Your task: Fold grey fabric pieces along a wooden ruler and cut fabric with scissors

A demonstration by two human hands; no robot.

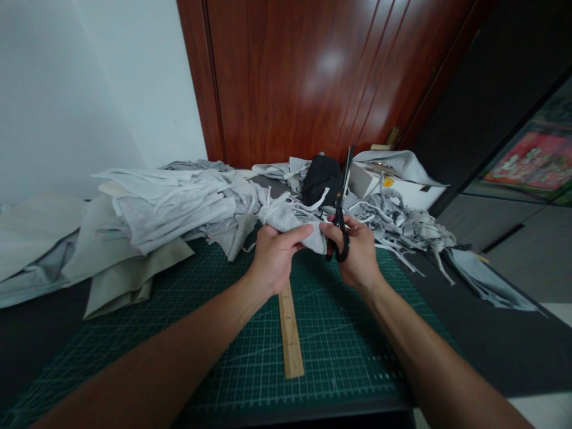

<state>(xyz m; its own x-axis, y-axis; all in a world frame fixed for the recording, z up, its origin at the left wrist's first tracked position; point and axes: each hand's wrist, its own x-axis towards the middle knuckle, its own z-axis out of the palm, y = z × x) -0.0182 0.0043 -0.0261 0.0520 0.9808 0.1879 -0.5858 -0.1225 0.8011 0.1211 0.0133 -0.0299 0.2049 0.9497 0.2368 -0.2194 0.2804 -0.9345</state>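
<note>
My left hand (276,256) pinches a piece of light grey fabric (286,215) between thumb and fingers, above a green cutting mat (241,357). Black-handled scissors (341,221) hang on the fingers of my right hand (355,247), their blades pointing up and away. The thumb and fingertips of that same hand also grip the right end of the fabric. Thin loose strips stick up from the fabric's far edge. Below my hands a wooden ruler (291,339) lies on the mat, its far end hidden behind my left hand.
Stacked grey and white fabric (174,205) covers the back left. A black object (320,179) stands at the back middle, beside a white box (406,189). Tangled grey strips (397,217) lie at the right. A brown door (290,77) rises behind.
</note>
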